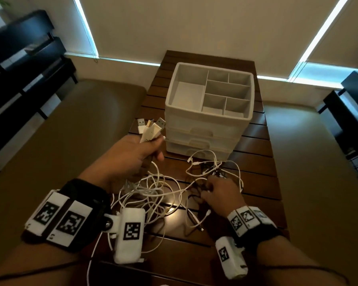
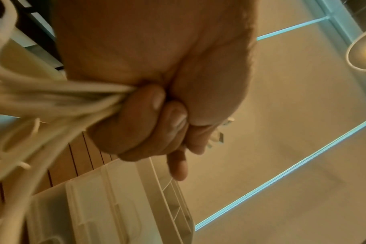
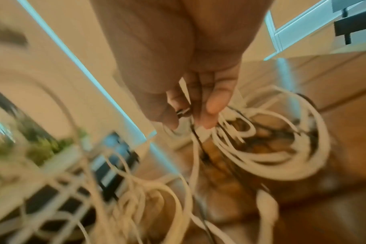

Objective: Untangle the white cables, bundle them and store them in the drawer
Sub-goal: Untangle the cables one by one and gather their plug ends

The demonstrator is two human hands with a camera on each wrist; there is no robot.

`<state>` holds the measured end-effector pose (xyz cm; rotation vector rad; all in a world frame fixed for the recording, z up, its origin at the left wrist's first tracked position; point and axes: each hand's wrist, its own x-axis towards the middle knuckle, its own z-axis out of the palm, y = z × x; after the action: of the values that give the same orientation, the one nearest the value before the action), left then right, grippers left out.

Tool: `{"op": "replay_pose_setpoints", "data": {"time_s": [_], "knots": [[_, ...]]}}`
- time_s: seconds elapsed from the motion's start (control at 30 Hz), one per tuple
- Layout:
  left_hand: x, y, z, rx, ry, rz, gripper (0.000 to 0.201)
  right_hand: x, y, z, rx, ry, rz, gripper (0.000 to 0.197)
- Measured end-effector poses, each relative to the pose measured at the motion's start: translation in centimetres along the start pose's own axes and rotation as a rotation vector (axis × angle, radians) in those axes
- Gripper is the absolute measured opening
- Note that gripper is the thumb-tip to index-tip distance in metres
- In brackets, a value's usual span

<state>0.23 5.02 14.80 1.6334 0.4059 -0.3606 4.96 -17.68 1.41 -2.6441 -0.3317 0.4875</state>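
Note:
Several white cables (image 1: 153, 193) lie tangled on the dark slatted table (image 1: 256, 162). My left hand (image 1: 136, 155) is raised in front of the drawer unit and grips a bunch of them in a fist, their USB plugs (image 1: 151, 129) sticking out above it. The left wrist view shows the strands (image 2: 52, 99) squeezed under curled fingers (image 2: 148, 118). My right hand (image 1: 219, 190) is down in the right part of the tangle. Its fingertips (image 3: 215, 105) pinch cable strands (image 3: 261, 156) and a small plug. The white three-drawer unit (image 1: 205, 131) has all its drawers closed.
A divided tray (image 1: 209, 67) tops the drawer unit (image 2: 115, 206). Thin black cables (image 1: 213, 172) are mixed into the tangle by my right hand. Brown cushioned seats (image 1: 70, 120) flank the narrow table, and dark shelving (image 1: 19, 58) stands at the left.

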Motion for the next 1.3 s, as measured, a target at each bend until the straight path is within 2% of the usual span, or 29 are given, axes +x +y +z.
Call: {"op": "replay_pose_setpoints", "data": {"time_s": [0.03, 0.1, 0.17, 0.3, 0.37, 0.47, 0.6, 0.7, 0.8, 0.87, 0.93, 0.97, 1.0, 1.07, 1.17, 1.3], "knots": [[0.1, 0.2, 0.2, -0.011, -0.004, 0.028, 0.042, -0.2, -0.4, -1.9, 0.061, 0.061, -0.029, 0.007], [0.5, 0.5, 0.8, -0.047, -0.027, 0.069, 0.041, -0.7, -1.2, -5.4, 0.213, 0.157, -0.072, 0.013], [0.8, 0.9, 1.6, -0.07, -0.052, 0.118, 0.04, -1.3, -1.9, -8.5, 0.394, 0.208, -0.11, 0.011], [1.5, 1.8, 3.4, -0.073, -0.076, 0.195, 0.034, -2.5, -3.3, -12.2, 0.854, 0.188, -0.184, 0.01], [1.8, 2.3, 4.5, -0.064, -0.07, 0.231, 0.028, -2.9, -3.9, -12.9, 0.945, 0.167, -0.233, 0.011], [2.0, 2.7, 5.9, -0.057, -0.052, 0.251, 0.025, -3.1, -4.6, -13.1, 0.95, 0.151, -0.292, 0.012], [2.3, 2.4, 7.1, -0.066, -0.074, 0.242, 0.021, -3.2, -5.4, -12.8, 0.918, 0.221, -0.329, 0.015], [2.4, 2.1, 7.5, -0.066, -0.075, 0.257, 0.032, -3.1, -6.2, -12.5, 0.977, 0.273, -0.339, 0.014], [2.3, 2.0, 7.8, -0.151, -0.074, 0.248, 0.04, -2.7, -6.5, -11.8, 0.932, 0.334, -0.291, 0.017], [2.3, 2.1, 7.8, -0.293, -0.11, 0.214, 0.039, -2.8, -6.5, -11.0, 0.939, 0.239, -0.236, 0.026], [2.3, 2.2, 7.5, -0.427, -0.165, 0.192, 0.039, -3.2, -6.5, -10.1, 0.984, 0.037, -0.212, 0.035], [2.4, 2.1, 7.4, -0.444, -0.17, 0.193, 0.041, -3.5, -6.5, -9.7, 1.029, -0.051, -0.222, 0.033], [2.5, 2.0, 7.4, -0.423, -0.147, 0.202, 0.042, -3.6, -6.4, -9.3, 1.047, -0.095, -0.236, 0.027], [2.8, 2.0, 7.5, -0.316, -0.054, 0.229, 0.044, -3.6, -6.1, -8.8, 0.936, -0.04, -0.246, 0.011], [3.1, 1.7, 8.0, -0.218, 0.105, 0.261, 0.037, -3.4, -6.1, -8.6, 0.65, 0.107, -0.297, 0.015], [3.5, 1.5, 8.0, -0.299, 0.289, 0.216, 0.028, -3.8, -6.4, -8.2, 0.531, 0.046, -0.42, 0.009]]}}
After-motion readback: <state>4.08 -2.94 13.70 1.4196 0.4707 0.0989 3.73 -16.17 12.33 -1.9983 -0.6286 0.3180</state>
